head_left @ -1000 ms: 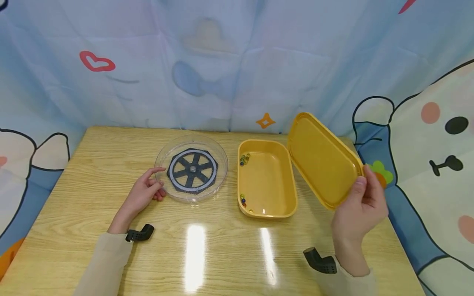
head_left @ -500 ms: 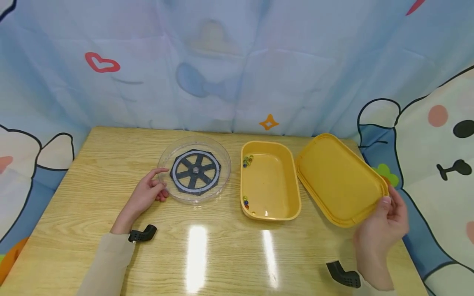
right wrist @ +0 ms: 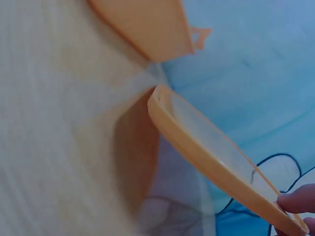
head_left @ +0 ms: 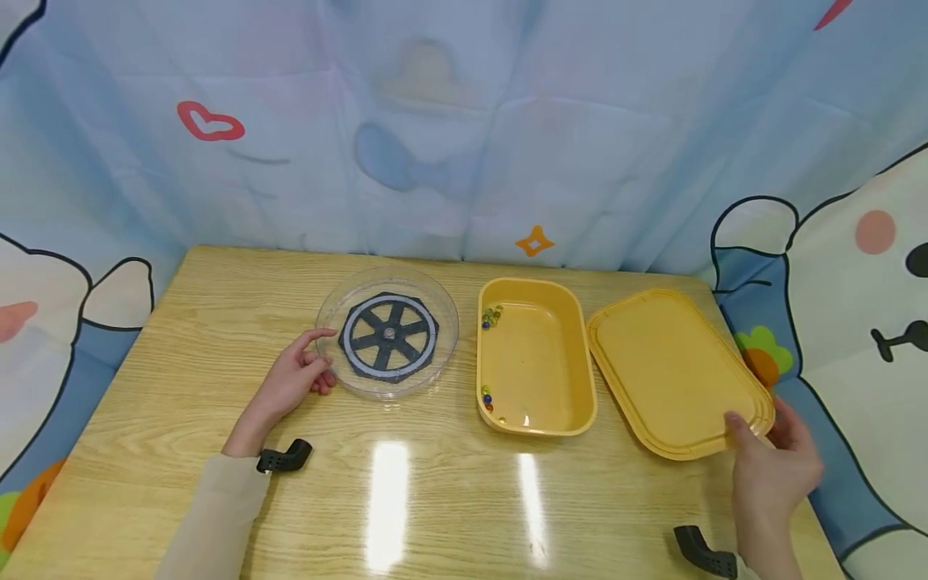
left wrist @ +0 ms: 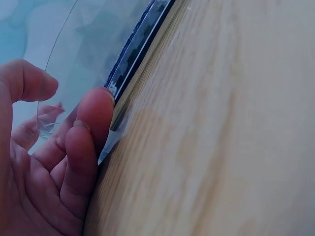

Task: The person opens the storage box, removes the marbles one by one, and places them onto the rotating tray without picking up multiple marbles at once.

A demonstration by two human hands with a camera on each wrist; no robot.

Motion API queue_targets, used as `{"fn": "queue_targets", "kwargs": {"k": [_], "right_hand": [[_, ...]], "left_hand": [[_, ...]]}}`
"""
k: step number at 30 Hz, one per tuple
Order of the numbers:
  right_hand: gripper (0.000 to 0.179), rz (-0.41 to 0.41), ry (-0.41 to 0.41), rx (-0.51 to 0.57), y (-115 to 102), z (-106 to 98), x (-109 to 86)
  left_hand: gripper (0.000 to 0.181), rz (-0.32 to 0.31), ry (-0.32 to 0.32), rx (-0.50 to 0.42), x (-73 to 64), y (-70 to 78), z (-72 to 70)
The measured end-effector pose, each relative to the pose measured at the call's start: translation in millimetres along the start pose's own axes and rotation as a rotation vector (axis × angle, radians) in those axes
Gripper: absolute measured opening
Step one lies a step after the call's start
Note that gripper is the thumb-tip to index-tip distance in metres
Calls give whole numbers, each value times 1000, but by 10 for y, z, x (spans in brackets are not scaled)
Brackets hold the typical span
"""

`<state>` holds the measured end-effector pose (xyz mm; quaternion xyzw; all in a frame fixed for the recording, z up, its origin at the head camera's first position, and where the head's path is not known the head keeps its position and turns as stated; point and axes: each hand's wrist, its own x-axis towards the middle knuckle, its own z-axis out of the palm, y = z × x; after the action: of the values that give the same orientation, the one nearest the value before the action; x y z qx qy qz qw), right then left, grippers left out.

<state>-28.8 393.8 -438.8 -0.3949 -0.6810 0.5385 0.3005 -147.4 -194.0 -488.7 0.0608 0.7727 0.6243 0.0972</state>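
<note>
My right hand (head_left: 776, 463) pinches the near right corner of a yellow rectangular lid (head_left: 677, 370), thumb on top. The lid slopes in the right wrist view, its far edge low and its gripped corner raised above the table. At the left, my left hand (head_left: 293, 374) holds the left rim of a clear round dish (head_left: 448, 346), fingers curled around the edge. A dark wheel-like pattern (head_left: 389, 333) with spokes and a pale ring shows within the dish. Through the dish's clear wall (left wrist: 74, 59), part of a finger shows in the left wrist view.
Between dish and lid stands a yellow rectangular box (head_left: 536, 370), open on top. Several small coloured glass beads (head_left: 490, 316) lie along its left side in two clusters. The wooden table (head_left: 449, 499) ends at a patterned blue curtain (head_left: 435, 161) behind and at the right.
My right hand has moved right and toward me, lowering the yellow lid from a steep tilt to nearly flat beside the box. The left hand stays at the dish; the view shifts slightly.
</note>
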Motion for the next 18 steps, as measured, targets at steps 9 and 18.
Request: {"fn": "queue_targets", "kwargs": {"k": [9, 18], "right_hand": [[74, 52, -188, -576, 226, -71, 223], [77, 48, -295, -691, 341, -73, 313]], "left_hand": [[45, 0, -5, 5, 16, -1, -15], [45, -17, -3, 9, 14, -7, -11]]}}
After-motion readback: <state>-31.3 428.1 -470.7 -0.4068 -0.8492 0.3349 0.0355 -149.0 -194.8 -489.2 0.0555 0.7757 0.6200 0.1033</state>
